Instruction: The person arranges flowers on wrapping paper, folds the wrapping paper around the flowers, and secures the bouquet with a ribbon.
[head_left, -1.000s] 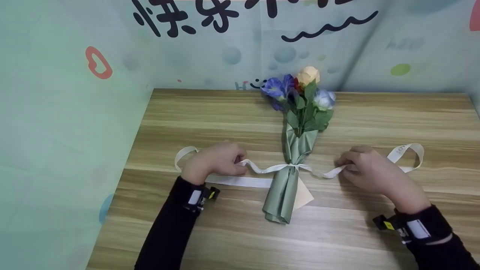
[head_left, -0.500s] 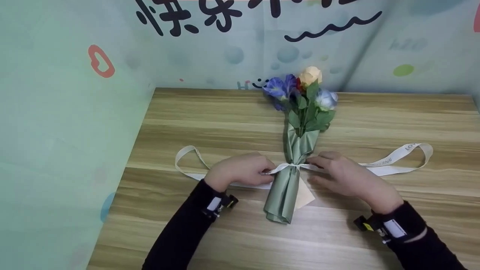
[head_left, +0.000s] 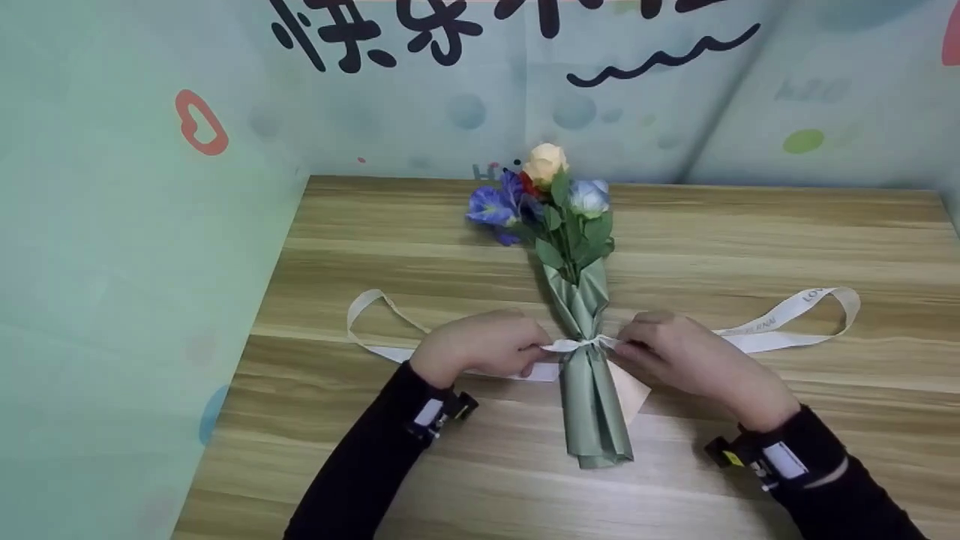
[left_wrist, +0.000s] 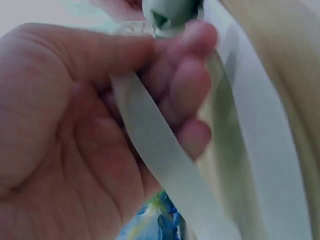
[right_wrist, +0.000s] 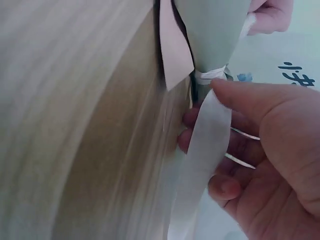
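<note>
A bouquet in green wrapping paper (head_left: 596,412) lies on the wooden table, its blooms at the far end. A white ribbon (head_left: 568,346) is knotted around the wrapping's narrow waist. To the left of the knot, my left hand (head_left: 487,341) pinches one ribbon tail between thumb and fingers; the tail trails across the palm in the left wrist view. On the other side my right hand (head_left: 686,356) pinches the opposite tail close to the knot, and this ribbon tail (right_wrist: 207,130) hangs past the fingers in the right wrist view. Both tails loop outward on the table.
A pale card or paper corner (head_left: 628,390) sticks out from under the wrapping on the right. Behind the table (head_left: 450,247) hangs a light green printed backdrop (head_left: 420,112), with another side of it on the left.
Both hands came inward along the ribbon toward the knot. The bouquet turned, its blooms shifting left and its wrapped end shifting right. The right hand's fingers closed on the ribbon near the knot.
</note>
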